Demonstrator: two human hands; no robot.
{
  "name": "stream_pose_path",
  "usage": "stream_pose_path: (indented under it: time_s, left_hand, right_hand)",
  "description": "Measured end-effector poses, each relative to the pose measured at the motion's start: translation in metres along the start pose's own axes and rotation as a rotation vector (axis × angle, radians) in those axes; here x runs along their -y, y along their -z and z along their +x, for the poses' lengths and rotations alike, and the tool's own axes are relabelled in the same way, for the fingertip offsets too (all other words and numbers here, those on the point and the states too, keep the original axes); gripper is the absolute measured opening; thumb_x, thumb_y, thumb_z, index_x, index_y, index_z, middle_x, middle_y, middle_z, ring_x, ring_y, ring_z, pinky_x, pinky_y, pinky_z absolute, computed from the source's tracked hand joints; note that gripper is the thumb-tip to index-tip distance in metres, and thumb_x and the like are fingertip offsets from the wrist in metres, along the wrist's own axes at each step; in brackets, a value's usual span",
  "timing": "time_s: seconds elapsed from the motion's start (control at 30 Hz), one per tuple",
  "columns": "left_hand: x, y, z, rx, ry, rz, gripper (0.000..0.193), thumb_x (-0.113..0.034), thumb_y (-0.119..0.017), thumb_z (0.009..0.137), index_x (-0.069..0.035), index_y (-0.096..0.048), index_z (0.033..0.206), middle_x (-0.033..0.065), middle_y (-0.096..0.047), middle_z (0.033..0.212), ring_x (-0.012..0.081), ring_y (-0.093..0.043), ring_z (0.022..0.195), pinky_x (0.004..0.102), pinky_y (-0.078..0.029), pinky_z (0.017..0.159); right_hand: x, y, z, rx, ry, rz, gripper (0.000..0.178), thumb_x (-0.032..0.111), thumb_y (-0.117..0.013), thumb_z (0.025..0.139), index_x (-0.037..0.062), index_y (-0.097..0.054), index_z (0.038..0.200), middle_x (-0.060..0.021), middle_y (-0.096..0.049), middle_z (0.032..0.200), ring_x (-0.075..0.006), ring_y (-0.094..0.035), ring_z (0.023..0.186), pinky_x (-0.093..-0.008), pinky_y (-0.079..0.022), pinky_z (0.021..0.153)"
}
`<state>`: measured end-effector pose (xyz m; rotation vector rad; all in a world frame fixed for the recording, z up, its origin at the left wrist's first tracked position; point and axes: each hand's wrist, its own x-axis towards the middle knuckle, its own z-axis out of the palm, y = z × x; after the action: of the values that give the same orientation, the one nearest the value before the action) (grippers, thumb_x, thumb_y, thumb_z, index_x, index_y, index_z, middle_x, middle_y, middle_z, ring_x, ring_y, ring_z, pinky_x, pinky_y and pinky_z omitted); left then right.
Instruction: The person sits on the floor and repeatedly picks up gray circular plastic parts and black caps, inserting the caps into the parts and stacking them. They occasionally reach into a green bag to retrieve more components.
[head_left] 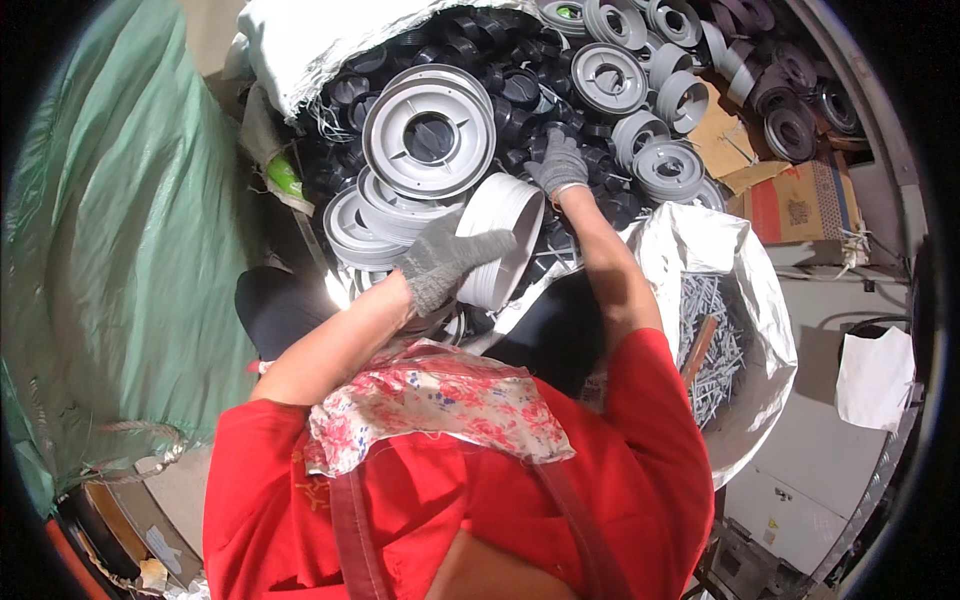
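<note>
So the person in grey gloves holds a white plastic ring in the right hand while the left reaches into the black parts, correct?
Not quite. The head view shows the white plastic ring in the left hand, while the right hand reaches into the black parts. The grey gloves are right.

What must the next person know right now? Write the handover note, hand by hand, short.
Left hand, grey knit glove: its grip is closed around a light grey round plastic ring housing, held at its rim in front of the body.
Right hand, grey glove: reaching into the heap of small black plastic caps; whether it has one cannot be seen.
Around: stacked grey plastic flanged discs ahead, more grey discs to the right, a white sack of small grey metal pins at the right side.
Done: one housing picked up. Left: nothing is fitted to it yet.
</note>
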<state>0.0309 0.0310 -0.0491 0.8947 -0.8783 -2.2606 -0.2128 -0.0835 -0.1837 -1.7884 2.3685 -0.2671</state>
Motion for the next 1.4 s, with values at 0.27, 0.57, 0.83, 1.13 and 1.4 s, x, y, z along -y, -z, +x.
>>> stream_pose_path:
  time_s: [0.27, 0.57, 0.83, 1.13, 1.4]
  left_hand:
    - [0.019, 0.002, 0.01, -0.122, -0.127, -0.007, 0.043, -0.018, -0.07, 0.079, -0.001, -0.054, 0.115, 0.0091, -0.063, 0.097, 0.016, -0.062, 0.081, 0.0299, -0.053, 0.069]
    - [0.015, -0.009, 0.002, 0.003, -0.201, -0.296, 0.034, -0.015, -0.063, 0.084, 0.002, -0.055, 0.113, 0.011, -0.063, 0.099, 0.0195, -0.063, 0.087, 0.0303, -0.054, 0.077]
    - [-0.009, -0.003, -0.026, 0.058, -0.216, 0.054, 0.019, -0.016, -0.061, 0.083, -0.004, -0.061, 0.098, 0.0041, -0.063, 0.086, 0.0138, -0.06, 0.078, 0.0273, -0.049, 0.069]
    - [-0.012, 0.015, -0.004, 0.188, 0.128, -0.015, 0.038, -0.013, -0.062, 0.083, 0.002, -0.053, 0.118, 0.0148, -0.06, 0.11, 0.0224, -0.062, 0.096, 0.0364, -0.055, 0.081]
    - [-0.003, -0.01, -0.006, 0.047, 0.008, -0.1, 0.043, -0.011, -0.065, 0.08, 0.001, -0.052, 0.119, 0.0133, -0.06, 0.109, 0.0229, -0.06, 0.099, 0.0346, -0.052, 0.085]
  right_hand:
    - [-0.018, 0.082, -0.046, -0.282, 0.155, 0.323, 0.03, 0.027, -0.049, 0.089, 0.0025, -0.063, 0.099, -0.0217, -0.064, 0.085, -0.0352, -0.062, 0.087, -0.0427, -0.047, 0.079]
    - [0.045, 0.144, -0.144, 0.113, 0.339, 0.707, 0.056, 0.036, -0.071, 0.074, 0.0043, -0.054, 0.118, -0.0209, -0.059, 0.107, -0.035, -0.055, 0.102, -0.0409, -0.044, 0.088]
    - [0.058, 0.156, -0.154, 0.06, 0.868, 0.287, 0.062, 0.019, -0.074, 0.066, 0.0006, -0.048, 0.119, -0.0214, -0.049, 0.118, -0.0394, -0.048, 0.11, -0.042, -0.04, 0.095]
    - [0.045, 0.162, -0.161, 0.008, 1.354, -0.167, 0.044, 0.014, -0.054, 0.075, 0.0019, -0.05, 0.117, -0.0152, -0.053, 0.114, -0.0316, -0.053, 0.106, -0.0397, -0.041, 0.095]
    - [0.032, 0.145, -0.156, 0.004, 0.99, 0.277, 0.068, 0.012, -0.074, 0.057, 0.0013, -0.048, 0.119, -0.0183, -0.049, 0.12, -0.0363, -0.046, 0.113, -0.0433, -0.036, 0.098]
